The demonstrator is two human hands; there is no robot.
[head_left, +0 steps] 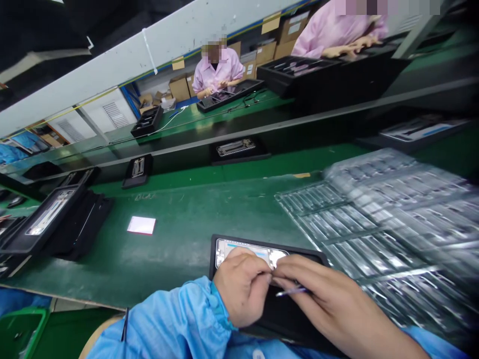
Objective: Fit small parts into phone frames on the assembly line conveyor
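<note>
My left hand (242, 288) is closed in a pinch over a phone frame (225, 245) that lies in a black tray (318, 255). Its thumb and forefinger meet the fingertips of my right hand (325, 291), and whatever is between them is too small to make out. A thin tool with a shiny, purplish shaft (290, 291) sticks out from under the fingers of my right hand, which is closed around it. Both hands cover the middle and lower edge of the phone frame; a blue strip shows on its upper part.
Clear plastic trays (348, 219) with many slots are stacked on the right. Black trays (77, 227) with phone parts pile up at left, near a white card (141, 225). Other black trays (239, 148) lie beyond on the line, where two people in pink work. A green bin (35, 331) stands lower left.
</note>
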